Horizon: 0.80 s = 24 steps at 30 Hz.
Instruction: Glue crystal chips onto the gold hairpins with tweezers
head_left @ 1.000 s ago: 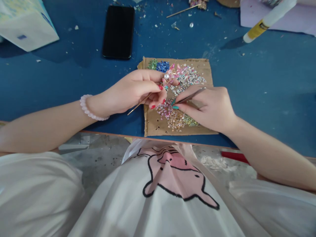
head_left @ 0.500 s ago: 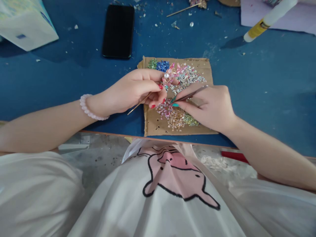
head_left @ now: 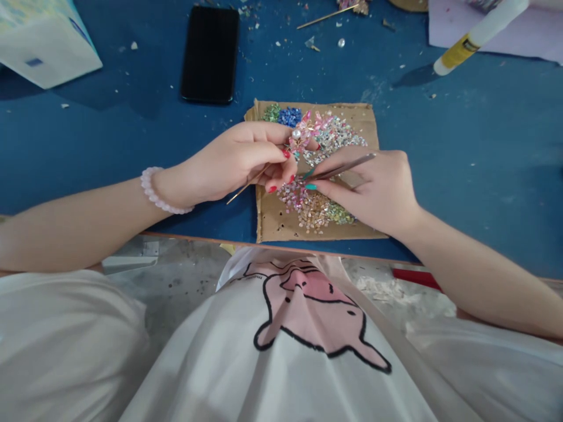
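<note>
My left hand [head_left: 250, 158] is closed on a hair stick with a pink flower head [head_left: 303, 132] and a white pearl [head_left: 296, 134]. Its thin gold stem [head_left: 246, 186] sticks out below the palm, toward the lower left. In a pinch between thumb and fingers, my right hand [head_left: 373, 187] holds tweezers [head_left: 341, 169], their tips pointing left and down at the pink bead pile [head_left: 295, 194]. Whether a bead sits between the tips is too small to tell. Both hands are over a piece of cardboard [head_left: 272, 228].
On the cardboard lie piles of blue beads [head_left: 290, 117], green beads [head_left: 271, 112], silvery beads [head_left: 341, 135] and peach beads [head_left: 313, 214]. Behind are a black phone [head_left: 210, 55], a loose pearl [head_left: 341, 43], a glue tube [head_left: 460, 55] and a tissue box [head_left: 48, 53].
The tweezers have shifted slightly within my right hand, their back end now a little farther right. My left hand and the hair stick stay almost still.
</note>
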Each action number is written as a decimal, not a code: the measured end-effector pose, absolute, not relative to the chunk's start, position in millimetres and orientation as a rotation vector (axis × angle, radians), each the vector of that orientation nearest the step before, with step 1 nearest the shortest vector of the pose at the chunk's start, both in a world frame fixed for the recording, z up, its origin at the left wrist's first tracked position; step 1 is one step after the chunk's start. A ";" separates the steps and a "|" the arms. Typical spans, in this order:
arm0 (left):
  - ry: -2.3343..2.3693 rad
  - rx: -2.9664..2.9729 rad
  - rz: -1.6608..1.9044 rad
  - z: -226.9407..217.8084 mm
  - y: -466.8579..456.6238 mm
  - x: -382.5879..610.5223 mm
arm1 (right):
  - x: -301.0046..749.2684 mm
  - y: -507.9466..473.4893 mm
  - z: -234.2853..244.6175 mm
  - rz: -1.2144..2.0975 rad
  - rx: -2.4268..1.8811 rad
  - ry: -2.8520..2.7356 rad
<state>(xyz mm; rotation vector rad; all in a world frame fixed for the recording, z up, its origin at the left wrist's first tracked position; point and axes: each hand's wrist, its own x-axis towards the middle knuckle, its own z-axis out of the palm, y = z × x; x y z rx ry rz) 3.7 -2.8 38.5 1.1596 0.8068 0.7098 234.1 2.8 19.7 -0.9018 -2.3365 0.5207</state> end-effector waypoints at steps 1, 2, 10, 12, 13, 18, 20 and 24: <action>0.807 1.158 0.712 38.5 -2.6 3.8 | 234.0 3.1 19.1 0.525 -0.900 -2.340; 0.808 1.157 0.712 38.4 -2.4 3.8 | 233.9 3.5 18.7 0.527 -0.899 -2.350; 0.808 1.146 0.714 37.9 -2.0 3.9 | 235.9 4.9 20.7 0.462 -0.892 -2.375; 0.803 1.137 0.724 38.1 -2.1 4.2 | 236.4 5.6 21.4 0.462 -0.883 -2.361; 0.799 1.135 0.728 38.1 -2.0 4.5 | 236.6 6.1 21.5 0.459 -0.878 -2.361; 0.790 1.141 0.737 37.4 -1.2 5.6 | 237.4 7.7 20.6 0.440 -0.868 -2.381; 0.794 1.142 0.740 37.7 -1.0 5.8 | 237.7 7.3 20.3 0.442 -0.871 -2.394; 0.799 1.139 0.740 38.4 -1.1 4.9 | 237.8 6.3 20.2 0.453 -0.881 -2.399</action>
